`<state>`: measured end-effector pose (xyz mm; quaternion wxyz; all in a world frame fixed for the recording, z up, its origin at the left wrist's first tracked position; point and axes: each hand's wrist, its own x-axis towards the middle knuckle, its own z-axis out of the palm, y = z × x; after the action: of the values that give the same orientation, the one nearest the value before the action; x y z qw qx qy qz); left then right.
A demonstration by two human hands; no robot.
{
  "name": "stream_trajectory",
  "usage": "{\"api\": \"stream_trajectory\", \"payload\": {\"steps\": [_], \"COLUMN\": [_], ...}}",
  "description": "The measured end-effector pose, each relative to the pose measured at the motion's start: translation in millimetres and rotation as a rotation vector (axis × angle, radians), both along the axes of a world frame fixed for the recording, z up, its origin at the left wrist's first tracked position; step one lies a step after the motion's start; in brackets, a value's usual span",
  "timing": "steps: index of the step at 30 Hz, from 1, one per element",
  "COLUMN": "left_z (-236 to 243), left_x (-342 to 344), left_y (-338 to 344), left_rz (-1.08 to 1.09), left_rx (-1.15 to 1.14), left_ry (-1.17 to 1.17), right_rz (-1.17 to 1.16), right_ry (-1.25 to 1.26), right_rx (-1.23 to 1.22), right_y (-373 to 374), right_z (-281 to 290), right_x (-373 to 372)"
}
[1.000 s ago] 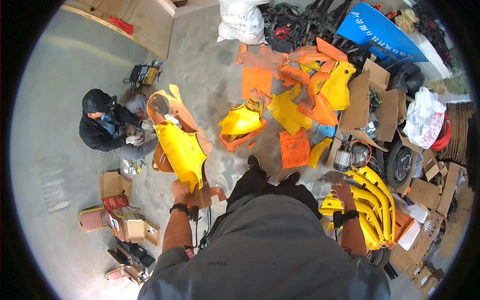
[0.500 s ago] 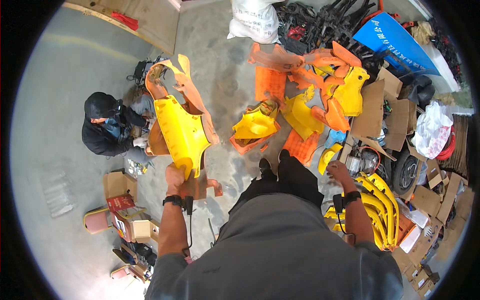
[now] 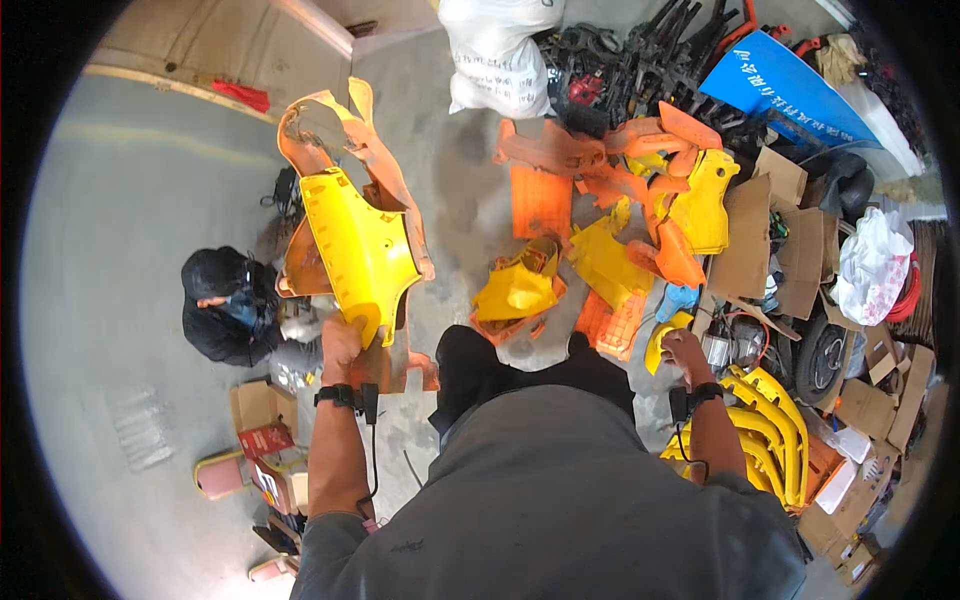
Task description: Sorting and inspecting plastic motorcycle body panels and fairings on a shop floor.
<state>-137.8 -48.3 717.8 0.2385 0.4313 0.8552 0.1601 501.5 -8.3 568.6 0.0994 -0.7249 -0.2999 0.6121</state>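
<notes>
My left hand (image 3: 340,340) is closed on the lower end of a large molded yellow panel (image 3: 355,255), held together with orange plastic shells (image 3: 390,180). Opposite, my right hand (image 3: 685,350) hangs with loosely bent fingers apart and nothing visible in it, near a small curved yellow piece (image 3: 660,345). Stacked yellow curved panels (image 3: 765,420) lie just behind it. On the concrete floor before me are more yellow panels (image 3: 515,290), orange shells (image 3: 550,150) and orange mats (image 3: 600,330).
A co-worker (image 3: 225,310) in dark clothes crouches at my left, near chairs (image 3: 215,475) and boxes (image 3: 260,405). Right are cardboard boxes (image 3: 740,240), a wheel (image 3: 815,360) and a blue board (image 3: 770,85). White sacks (image 3: 495,80) and piled black parts stand at the far end.
My left hand has lifted the panels up and slightly leftward in view. My right hand has risen from beside the stacked yellow panels. My legs have shifted, and the co-worker appears lower in view.
</notes>
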Motion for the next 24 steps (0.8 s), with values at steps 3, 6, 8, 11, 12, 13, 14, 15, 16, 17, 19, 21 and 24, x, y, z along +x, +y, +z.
{"api": "stream_trajectory", "payload": {"steps": [3,6,8,11,12,13,14,15,16,17,19,21,24], "left_z": [-15.9,-44.3,-62.8,-90.6,-99.8,-107.8,-113.9,-116.3,-115.3,-113.0,-101.0,-85.7,-67.2], "left_x": [-23.9,-61.2,-88.8,-137.9,-157.7,-174.6,-192.5,-213.1,-228.1,-240.4,-262.1,-276.4,-288.1], "left_y": [39.2,86.0,121.8,170.1,194.0,221.6,239.0,257.6,271.4,284.4,304.4,326.4,365.0], "left_rz": [-0.024,-0.05,-0.075,-0.187,-0.194,-0.222,-0.223,-0.341,-0.352,-0.347,-0.369,-0.43,-0.508], "left_rx": [-0.014,-0.038,-0.048,0.036,-0.034,0.04,0.051,-0.009,0.005,-0.01,-0.038,-0.076,-0.08], "left_ry": [-0.004,-0.037,-0.099,-0.165,-0.162,-0.187,-0.215,-0.025,-0.032,-0.04,-0.048,-0.059,-0.016], "right_rz": [-0.023,-0.099,-0.13,-0.209,-0.236,-0.292,-0.323,-0.32,-0.314,-0.283,-0.281,-0.268,-0.368], "right_ry": [-0.035,-0.044,-0.045,-0.103,-0.152,-0.174,-0.197,-0.226,-0.285,-0.284,-0.279,-0.344,-0.344], "right_rx": [0.007,0.029,0.024,0.022,0.029,0.002,-0.013,-0.051,-0.091,-0.079,-0.031,0.038,0.07], "right_y": [10.8,19.5,27.4,32.2,30.7,33.6,35.8,37.6,48.0,59.2,81.9,105.3,120.1], "right_z": [-2.5,-15.7,-23.3,-17.3,-12.1,-2.7,7.5,20.5,33.1,44.0,62.3,80.2,97.7], "right_x": [-19.1,-51.7,-80.9,-131.7,-157.9,-182.5,-206.0,-227.6,-244.5,-260.7,-288.3,-306.1,-329.4]}}
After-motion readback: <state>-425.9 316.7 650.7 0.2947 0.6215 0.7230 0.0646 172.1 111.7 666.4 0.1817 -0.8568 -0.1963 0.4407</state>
